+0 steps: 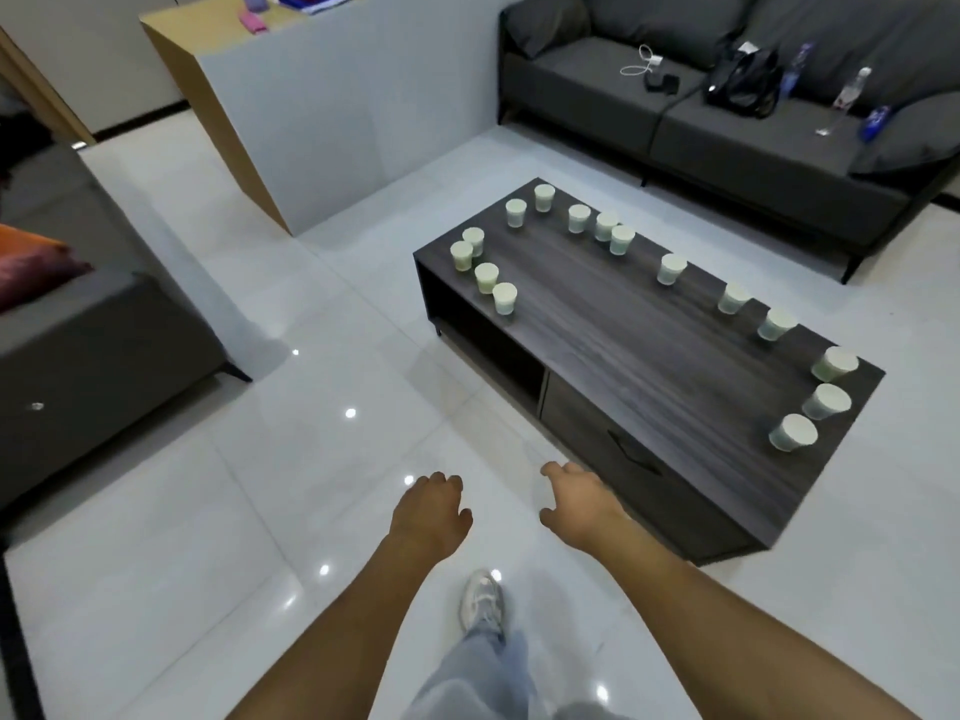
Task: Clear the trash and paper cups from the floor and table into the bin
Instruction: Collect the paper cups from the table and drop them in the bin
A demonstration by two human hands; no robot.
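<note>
Several pale green paper cups stand along the edges of a dark wooden coffee table (613, 324). One group of cups (485, 275) sits at the far left end, and another group of cups (826, 402) at the near right end. My left hand (431, 517) and my right hand (576, 498) are stretched out over the floor in front of the table, both empty with fingers loosely curled. My right hand is just short of the table's near side. No bin is in view.
A dark grey sofa (753, 142) behind the table carries a black bag (743, 83), bottles and a cable. A white and wood counter (291, 111) stands at the back left, a grey seat (88, 330) at the left. Glossy white tiles surround the table.
</note>
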